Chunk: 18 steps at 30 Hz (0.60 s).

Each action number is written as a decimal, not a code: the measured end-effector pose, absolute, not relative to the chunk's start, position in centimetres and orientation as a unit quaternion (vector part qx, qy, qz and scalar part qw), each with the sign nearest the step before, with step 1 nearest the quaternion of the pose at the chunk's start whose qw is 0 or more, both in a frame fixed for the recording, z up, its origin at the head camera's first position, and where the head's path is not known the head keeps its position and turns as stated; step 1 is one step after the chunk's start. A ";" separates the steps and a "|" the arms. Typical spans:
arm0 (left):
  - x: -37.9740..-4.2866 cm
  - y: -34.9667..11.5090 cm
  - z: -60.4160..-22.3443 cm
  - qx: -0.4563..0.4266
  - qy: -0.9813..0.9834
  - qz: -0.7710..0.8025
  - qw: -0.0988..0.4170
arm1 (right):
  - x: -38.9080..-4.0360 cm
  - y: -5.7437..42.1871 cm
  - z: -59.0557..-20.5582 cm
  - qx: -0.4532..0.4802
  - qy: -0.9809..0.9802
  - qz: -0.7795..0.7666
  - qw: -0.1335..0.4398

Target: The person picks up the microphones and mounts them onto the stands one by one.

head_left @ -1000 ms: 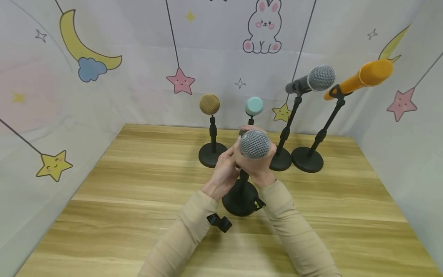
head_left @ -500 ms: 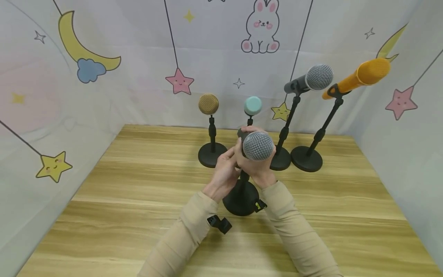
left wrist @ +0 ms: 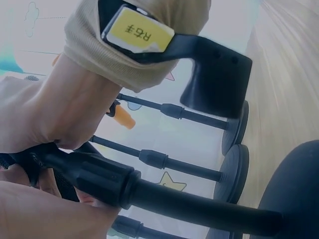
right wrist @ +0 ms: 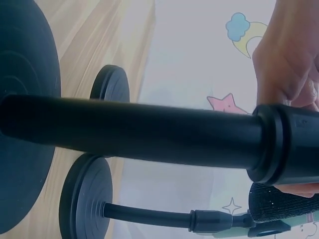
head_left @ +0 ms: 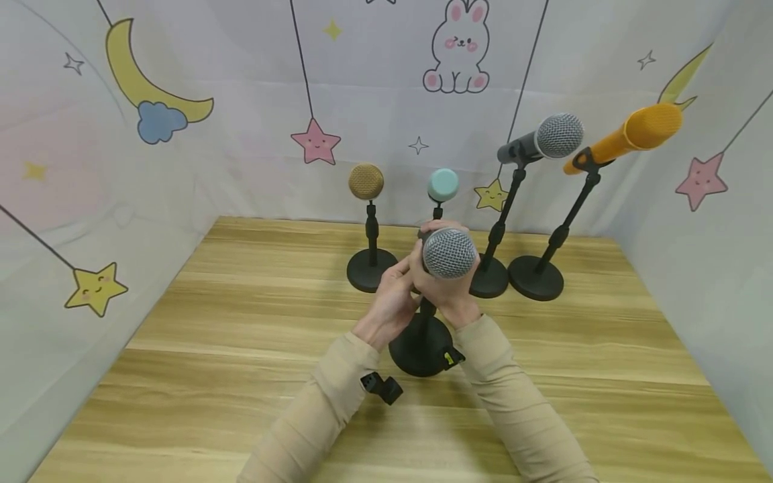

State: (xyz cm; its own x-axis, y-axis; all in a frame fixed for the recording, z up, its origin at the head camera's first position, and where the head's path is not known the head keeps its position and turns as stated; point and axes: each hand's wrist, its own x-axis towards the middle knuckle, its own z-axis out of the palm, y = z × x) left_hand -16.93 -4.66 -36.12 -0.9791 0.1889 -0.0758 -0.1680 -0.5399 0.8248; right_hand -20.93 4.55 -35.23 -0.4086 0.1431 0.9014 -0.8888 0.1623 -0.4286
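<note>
A microphone with a silver mesh head points up toward the head camera, above a black desktop microphone stand. My right hand wraps round the microphone's body, which it mostly hides. On the left side, my left hand grips the top of the stand, its fingers close to the right hand. In the left wrist view, the stand's collar runs into the hands, and the right hand is above it. The right wrist view shows the stand's pole reaching the left hand. The clip between the hands is mostly hidden.
Behind stand a gold microphone, a mint microphone, a grey microphone and an orange microphone, each on a black stand. They line the back of the wooden table, before a patterned cloth.
The silver microphone head has shifted slightly to the right against the stand since a second ago. Both hands keep their grip, and the stand's base stays in place.
</note>
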 end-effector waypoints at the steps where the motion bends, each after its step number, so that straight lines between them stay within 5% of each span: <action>1: -17.0 -4.7 -36.1 0.010 0.467 0.878 0.103 | -21.0 4.5 -35.2 0.305 -0.614 0.569 0.455; 18: -16.8 -4.3 -36.2 0.005 0.469 0.879 0.088 | -21.2 4.7 -35.0 0.305 -0.620 0.510 0.512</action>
State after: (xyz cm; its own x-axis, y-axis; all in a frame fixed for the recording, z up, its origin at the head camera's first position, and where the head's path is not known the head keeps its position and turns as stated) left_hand -16.79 -4.32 -36.21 -0.9845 0.1587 -0.0741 -0.1500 -0.5452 0.8248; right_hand -21.19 4.69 -34.96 -0.2896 0.1434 0.9464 -0.9008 0.2934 -0.3201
